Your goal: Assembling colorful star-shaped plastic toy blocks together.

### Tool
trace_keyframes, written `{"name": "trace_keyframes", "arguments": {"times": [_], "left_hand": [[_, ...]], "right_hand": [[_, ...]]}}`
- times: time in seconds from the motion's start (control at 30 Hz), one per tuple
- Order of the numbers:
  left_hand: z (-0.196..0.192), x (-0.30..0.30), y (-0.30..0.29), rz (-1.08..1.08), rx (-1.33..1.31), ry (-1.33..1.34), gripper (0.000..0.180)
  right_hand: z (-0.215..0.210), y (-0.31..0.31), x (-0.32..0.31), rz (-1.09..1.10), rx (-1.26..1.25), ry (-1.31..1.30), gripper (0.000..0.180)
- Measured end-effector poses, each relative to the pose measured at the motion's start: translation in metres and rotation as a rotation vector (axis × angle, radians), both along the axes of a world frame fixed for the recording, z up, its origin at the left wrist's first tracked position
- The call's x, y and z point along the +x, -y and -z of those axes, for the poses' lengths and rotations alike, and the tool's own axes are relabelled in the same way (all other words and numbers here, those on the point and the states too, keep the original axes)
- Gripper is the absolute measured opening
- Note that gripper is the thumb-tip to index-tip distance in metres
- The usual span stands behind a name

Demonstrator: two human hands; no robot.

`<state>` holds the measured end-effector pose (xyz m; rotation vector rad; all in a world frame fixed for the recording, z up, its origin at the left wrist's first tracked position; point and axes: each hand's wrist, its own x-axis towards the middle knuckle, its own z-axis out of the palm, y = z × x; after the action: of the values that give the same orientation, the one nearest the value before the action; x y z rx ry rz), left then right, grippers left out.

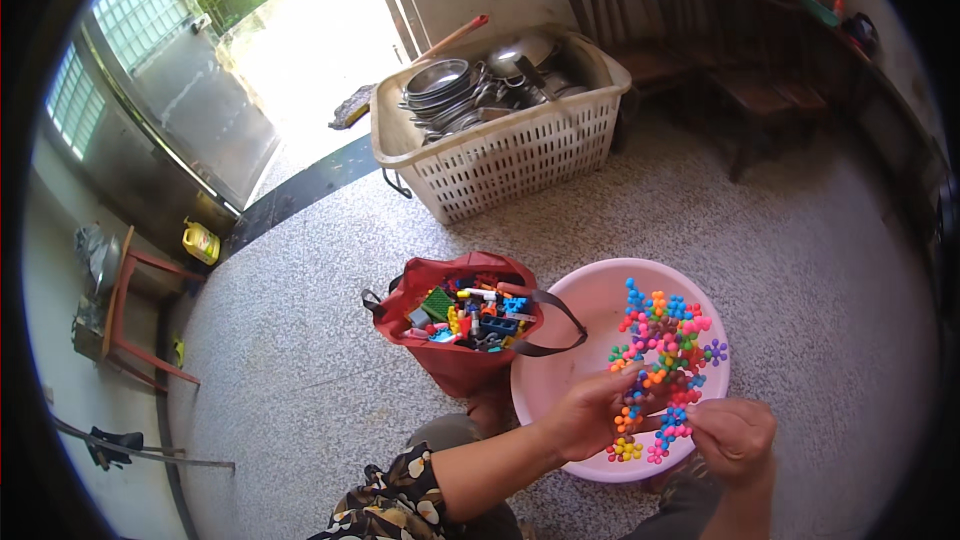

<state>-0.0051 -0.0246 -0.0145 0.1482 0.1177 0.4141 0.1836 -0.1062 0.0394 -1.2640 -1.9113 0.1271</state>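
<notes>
A joined cluster of knobbed plastic building pieces, in blue, orange, pink, green, purple and yellow, is held up above the pink basin. My left hand grips its left side, thumb on top and the other fingers partly behind it. My right hand is closed, thumb and forefinger pinched at the blue and pink pieces on the lower right edge of the cluster. What exactly lies between those fingertips is partly hidden. Left of the basin stands a red cloth bag with dark handles, full of mixed toy bricks.
A large white slotted plastic basket holds metal pots, bowls and lids. Dark wooden benches line the back right. A yellow jug stands by the open metal door. At the left is a reddish wooden stool.
</notes>
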Motion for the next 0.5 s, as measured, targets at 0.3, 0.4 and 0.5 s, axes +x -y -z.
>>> {"name": "trace_keyframes", "arguments": {"times": [0.3,0.4,0.5], "left_hand": [[-0.005,-0.001,0.003,-0.031,0.030,-0.105,0.040],[0.004,-0.001,-0.007,0.013,0.016,0.047,0.042],[-0.014,-0.006,-0.006,-0.071,0.017,-0.090,0.042]], "right_hand": [[0.008,0.006,-0.002,0.021,0.012,-0.025,0.018],[0.003,0.003,-0.001,0.022,0.049,0.002,0.016],[-0.006,-0.002,-0.007,-0.007,0.079,-0.019,0.019]]}}
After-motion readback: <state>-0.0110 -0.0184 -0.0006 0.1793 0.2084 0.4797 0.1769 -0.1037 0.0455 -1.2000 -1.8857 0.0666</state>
